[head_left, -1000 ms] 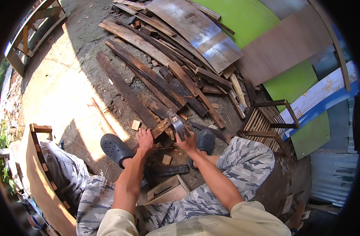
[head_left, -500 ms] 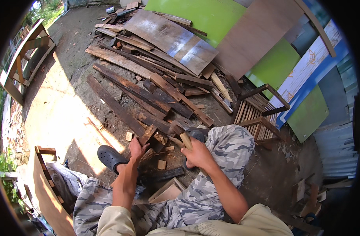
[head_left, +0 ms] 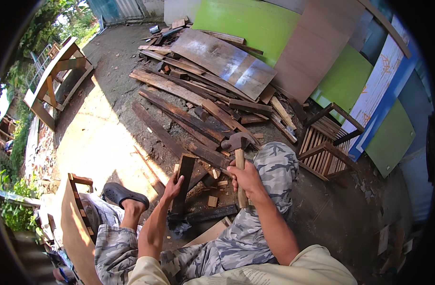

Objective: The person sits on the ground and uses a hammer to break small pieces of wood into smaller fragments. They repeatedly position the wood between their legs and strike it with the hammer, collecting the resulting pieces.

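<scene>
The fingers of the right hand (head_left: 248, 179) are wrapped tight around the wooden handle of a hammer (head_left: 238, 156), gripping it about midway, with the dark metal head raised above the hand and pointing away from the person. The fingers of the left hand (head_left: 172, 184) are curled against the edge of a short dark plank (head_left: 183, 183), which stands nearly upright, its lower end down on the ground (head_left: 108, 137) between the person's legs and its top end just above the hand. This looks like the moment of steadying the piece before a blow: the plank is propped and held, the hammer is cocked but not yet on the wood. By my reading, the next move calls for a firm hold on the plank and a well-aimed swing that keeps clear of the left hand, which sits near the top end. Small offcut blocks (head_left: 212, 201) lie on the ground just beside the plank, and a second dark board (head_left: 212, 213) lies flat under the right forearm. The person sits low in camouflage trousers, the right knee (head_left: 274, 164) raised beside the hammer, the left foot in a dark clog (head_left: 122, 194). Beyond lies a heap of long weathered planks (head_left: 189, 109); green panels (head_left: 246, 23) lean at the far edge of the yard.
</scene>
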The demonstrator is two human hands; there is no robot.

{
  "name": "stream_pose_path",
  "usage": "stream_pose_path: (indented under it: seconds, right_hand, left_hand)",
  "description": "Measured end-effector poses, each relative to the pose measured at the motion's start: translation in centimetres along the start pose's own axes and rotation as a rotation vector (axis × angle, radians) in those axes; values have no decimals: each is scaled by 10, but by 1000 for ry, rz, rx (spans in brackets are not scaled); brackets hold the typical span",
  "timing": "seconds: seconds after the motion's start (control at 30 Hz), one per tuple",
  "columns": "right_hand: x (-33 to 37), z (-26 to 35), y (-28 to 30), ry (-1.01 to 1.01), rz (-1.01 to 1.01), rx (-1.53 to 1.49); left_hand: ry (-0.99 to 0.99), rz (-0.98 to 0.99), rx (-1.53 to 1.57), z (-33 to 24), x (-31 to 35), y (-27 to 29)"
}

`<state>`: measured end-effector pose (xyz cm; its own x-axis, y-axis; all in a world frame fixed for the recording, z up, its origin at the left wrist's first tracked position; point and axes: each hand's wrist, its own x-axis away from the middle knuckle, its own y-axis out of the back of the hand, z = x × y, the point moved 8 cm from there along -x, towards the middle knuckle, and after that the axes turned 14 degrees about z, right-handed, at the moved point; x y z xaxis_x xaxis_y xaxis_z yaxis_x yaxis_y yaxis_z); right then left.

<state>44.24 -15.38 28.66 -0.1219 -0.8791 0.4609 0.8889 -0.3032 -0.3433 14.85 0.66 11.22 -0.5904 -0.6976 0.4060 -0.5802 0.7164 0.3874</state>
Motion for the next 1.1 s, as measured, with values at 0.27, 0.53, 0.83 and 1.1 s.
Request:
stream_pose_path:
  seconds: [0.27, 0.53, 0.83, 1.1]
  right_hand:
    - [-16, -20, -20, -107, 9, 41]
    - [-16, -39, -44, -119, 87, 204]
    - [-20, -48, -84, 79, 266, 204]
    - [-31, -59, -108, 90, 392, 190]
  left_hand:
    - [172, 61, 847, 70, 34, -24]
    - [137, 78, 1049, 17, 55, -58]
    - [-64, 114, 948, -20, 56, -68]
    - [-19, 406, 997, -41, 58, -90]
